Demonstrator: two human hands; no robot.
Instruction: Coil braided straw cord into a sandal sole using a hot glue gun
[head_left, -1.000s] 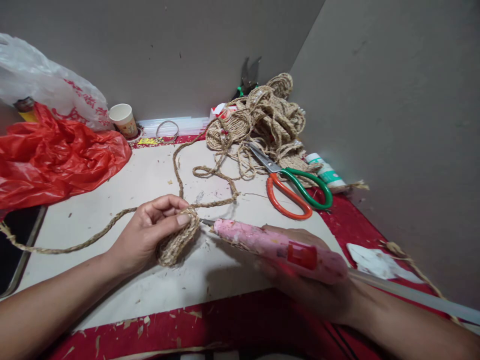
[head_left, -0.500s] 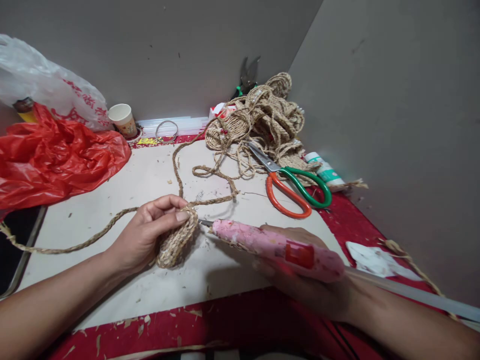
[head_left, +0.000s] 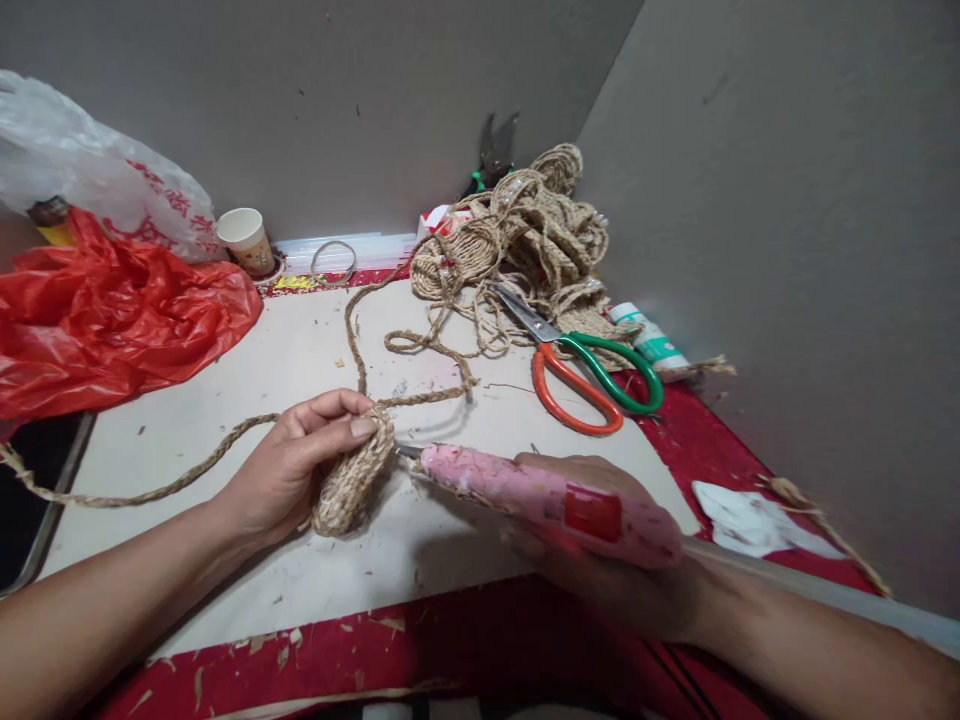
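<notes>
Pinched in my left hand [head_left: 304, 455] is a small oblong piece of coiled braided straw [head_left: 351, 485], its rows lying side by side. From it a loose braided cord [head_left: 180, 485] trails left, and another stretch of braid loops off toward the back. My right hand [head_left: 600, 560] is wrapped round a pink hot glue gun [head_left: 502, 482], whose handle and trigger are hidden by the fingers. The gun's metal nozzle [head_left: 409, 452] is at the right side of the coiled piece; whether it touches is hard to tell. A clear glue stick [head_left: 832, 590] sticks out behind the gun.
Orange-and-green-handled scissors [head_left: 581, 375] lie beside a heap of coiled straw braid [head_left: 551, 240]. A red plastic bag [head_left: 120, 310], a paper cup [head_left: 246, 242] and glue sticks [head_left: 382, 250] sit at the back left. A phone-like dark slab [head_left: 34, 500] lies left, white tissue [head_left: 757, 520] right.
The glue gun has shifted very slightly left and down, and the coiled piece has turned a little in my left hand. Everything else looks the same.
</notes>
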